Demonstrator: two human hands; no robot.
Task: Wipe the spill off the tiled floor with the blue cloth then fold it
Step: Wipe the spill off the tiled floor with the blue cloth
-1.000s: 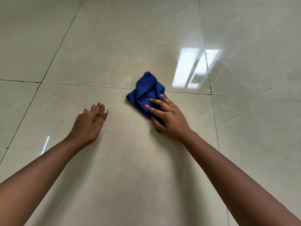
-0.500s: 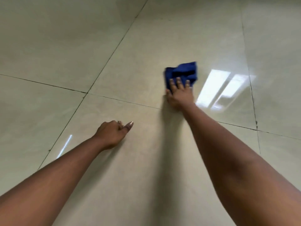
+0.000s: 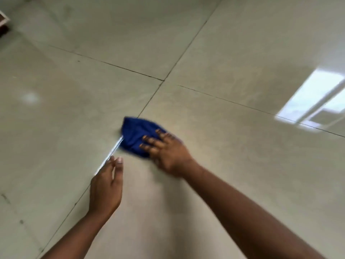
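Note:
The blue cloth [image 3: 136, 136] lies bunched on the glossy beige tiled floor [image 3: 233, 165], across a grout line. My right hand [image 3: 167, 152] presses flat on the cloth's near right part with its fingers spread over it; hand and cloth are motion-blurred. My left hand [image 3: 106, 186] rests on the floor just below and left of the cloth, fingers extended and together, holding nothing. No spill is discernible on the tiles.
Dark grout lines cross at a junction [image 3: 164, 80] above the cloth. A bright window reflection [image 3: 313, 101] shines on the floor at the right. A dark and white object's edge [image 3: 3, 23] shows at the top left corner.
My right hand has swept the cloth back toward me and to the left, close to my left hand. The view has swung, so the window reflection now sits far right.

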